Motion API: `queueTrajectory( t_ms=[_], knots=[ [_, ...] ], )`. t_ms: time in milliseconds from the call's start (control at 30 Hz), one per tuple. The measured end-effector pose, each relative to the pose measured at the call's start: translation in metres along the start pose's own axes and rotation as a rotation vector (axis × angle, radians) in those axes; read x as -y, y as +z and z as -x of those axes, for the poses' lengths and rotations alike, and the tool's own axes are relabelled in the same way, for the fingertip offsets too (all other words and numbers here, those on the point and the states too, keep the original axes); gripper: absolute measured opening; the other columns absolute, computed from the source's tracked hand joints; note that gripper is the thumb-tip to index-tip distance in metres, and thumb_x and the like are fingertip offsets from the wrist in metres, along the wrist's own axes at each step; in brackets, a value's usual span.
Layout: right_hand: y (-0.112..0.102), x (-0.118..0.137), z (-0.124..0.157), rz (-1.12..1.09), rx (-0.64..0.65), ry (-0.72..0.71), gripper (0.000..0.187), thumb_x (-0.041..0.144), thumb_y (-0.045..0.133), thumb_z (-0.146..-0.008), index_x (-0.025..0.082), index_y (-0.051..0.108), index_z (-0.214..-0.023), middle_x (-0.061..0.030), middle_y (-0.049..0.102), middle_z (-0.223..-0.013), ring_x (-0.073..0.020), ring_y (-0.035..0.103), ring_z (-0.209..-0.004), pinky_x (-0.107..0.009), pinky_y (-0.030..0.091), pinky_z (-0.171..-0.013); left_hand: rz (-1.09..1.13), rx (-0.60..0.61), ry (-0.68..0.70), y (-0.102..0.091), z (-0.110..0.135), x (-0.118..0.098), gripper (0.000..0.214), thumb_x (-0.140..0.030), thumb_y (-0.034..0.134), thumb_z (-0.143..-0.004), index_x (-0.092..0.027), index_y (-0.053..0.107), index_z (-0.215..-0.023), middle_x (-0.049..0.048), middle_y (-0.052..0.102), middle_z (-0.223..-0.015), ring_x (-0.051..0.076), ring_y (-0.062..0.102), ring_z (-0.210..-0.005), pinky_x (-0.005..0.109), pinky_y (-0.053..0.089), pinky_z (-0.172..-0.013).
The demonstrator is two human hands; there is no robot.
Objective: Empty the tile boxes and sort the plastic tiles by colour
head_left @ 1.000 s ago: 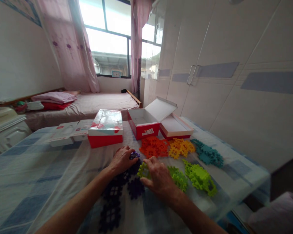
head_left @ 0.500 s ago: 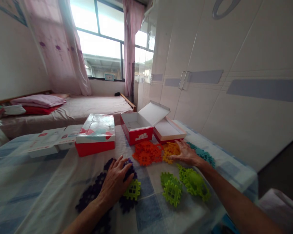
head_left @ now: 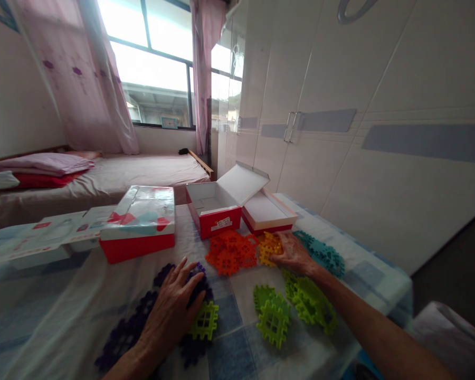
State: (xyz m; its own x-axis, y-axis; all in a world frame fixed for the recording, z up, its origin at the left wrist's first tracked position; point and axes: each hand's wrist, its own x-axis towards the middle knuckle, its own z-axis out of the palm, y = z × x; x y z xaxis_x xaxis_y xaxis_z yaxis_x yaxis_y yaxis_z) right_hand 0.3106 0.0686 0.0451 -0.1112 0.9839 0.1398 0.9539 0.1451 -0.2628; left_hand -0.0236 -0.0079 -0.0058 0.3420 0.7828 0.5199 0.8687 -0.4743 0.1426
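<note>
My left hand [head_left: 173,296] rests with fingers apart over dark purple lattice building pieces [head_left: 129,330]. Beside its thumb lies a lime green square piece [head_left: 205,320], partly on the purple ones. My right hand [head_left: 295,254] is at the yellow-orange building pieces [head_left: 269,248], its thumb at the near side and its bent fingers at the far side, closed on them. A pile of red-orange pieces [head_left: 230,253] lies to the left of that hand, teal pieces [head_left: 322,253] to the right. Nearer me are two groups of green pieces [head_left: 274,319].
Behind the pieces stand an open red box [head_left: 220,224], a shallow box part [head_left: 271,212] and a closed red-and-white box [head_left: 140,227]. Flat white packaging [head_left: 55,229] lies at the left. A checked cloth covers the table [head_left: 63,306]. Beyond are a bed [head_left: 142,171] and a wardrobe [head_left: 301,174].
The view has shifted slightly, so most things appear further left. My right hand's fingers have drawn in at the yellow-orange pieces. My left hand stays over the purple ones.
</note>
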Motion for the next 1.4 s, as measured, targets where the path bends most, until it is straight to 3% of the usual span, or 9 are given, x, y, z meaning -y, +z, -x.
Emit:
queueTrajectory(
  t_ms=[167, 433, 667, 1000, 1300, 1400],
  knots=[
    [0.001, 0.004, -0.005, 0.077, 0.056, 0.057, 0.089, 0.054, 0.068, -0.060, 0.017, 0.040, -0.137, -0.0163, 0.051, -0.126, -0.0313, 0.045, -0.117, -0.039, 0.034, -0.095, 0.000, 0.013, 0.013, 0.001, 0.001, 0.002, 0.030, -0.032, 0.048, -0.086, -0.022, 0.060, -0.111, 0.0070, 0.050, -0.132, 0.029, 0.031, -0.134, 0.050, 0.038, -0.106],
    [0.000, 0.004, -0.013, 0.056, 0.057, 0.092, 0.076, 0.050, 0.066, -0.066, 0.018, 0.046, -0.132, -0.0133, 0.054, -0.122, -0.0286, 0.048, -0.113, -0.035, 0.035, -0.091, 0.017, 0.010, 0.012, -0.001, -0.001, 0.001, 0.030, -0.032, 0.048, -0.085, -0.021, 0.061, -0.111, 0.0089, 0.050, -0.131, 0.031, 0.031, -0.134, 0.051, 0.039, -0.105],
    [0.005, 0.005, -0.021, 0.040, 0.087, 0.095, 0.082, 0.052, 0.072, -0.058, 0.016, 0.049, -0.128, -0.0163, 0.056, -0.119, -0.0339, 0.048, -0.112, -0.039, 0.035, -0.090, -0.015, 0.009, 0.023, -0.005, -0.001, -0.002, 0.032, -0.030, 0.046, -0.086, -0.018, 0.061, -0.111, 0.0111, 0.050, -0.130, 0.031, 0.033, -0.133, 0.050, 0.041, -0.104],
    [0.000, -0.008, -0.021, -0.119, 0.012, -0.006, 0.044, 0.032, 0.067, -0.064, 0.016, 0.059, -0.105, -0.0088, 0.064, -0.105, -0.0236, 0.056, -0.096, -0.031, 0.040, -0.084, -0.024, -0.042, 0.053, -0.003, -0.001, -0.001, 0.031, -0.031, 0.049, -0.085, -0.020, 0.061, -0.111, 0.0107, 0.051, -0.130, 0.032, 0.036, -0.131, 0.051, 0.043, -0.101],
    [-0.013, -0.019, -0.013, -0.213, -0.104, -0.012, 0.042, 0.024, 0.060, -0.067, 0.014, 0.057, -0.107, -0.0100, 0.061, -0.106, -0.0221, 0.057, -0.098, -0.031, 0.043, -0.087, -0.056, -0.046, 0.056, 0.000, 0.000, 0.001, 0.031, -0.030, 0.049, -0.085, -0.019, 0.061, -0.111, 0.0116, 0.049, -0.131, 0.032, 0.035, -0.132, 0.051, 0.044, -0.100],
    [-0.027, -0.024, -0.011, -0.391, -0.120, -0.006, 0.038, 0.029, 0.062, -0.067, 0.017, 0.056, -0.103, -0.0069, 0.063, -0.102, -0.0212, 0.059, -0.094, -0.032, 0.046, -0.085, -0.055, -0.053, 0.056, 0.002, 0.001, 0.002, 0.030, -0.031, 0.050, -0.085, -0.020, 0.061, -0.111, 0.0112, 0.049, -0.131, 0.032, 0.036, -0.131, 0.051, 0.045, -0.099]
  ],
)
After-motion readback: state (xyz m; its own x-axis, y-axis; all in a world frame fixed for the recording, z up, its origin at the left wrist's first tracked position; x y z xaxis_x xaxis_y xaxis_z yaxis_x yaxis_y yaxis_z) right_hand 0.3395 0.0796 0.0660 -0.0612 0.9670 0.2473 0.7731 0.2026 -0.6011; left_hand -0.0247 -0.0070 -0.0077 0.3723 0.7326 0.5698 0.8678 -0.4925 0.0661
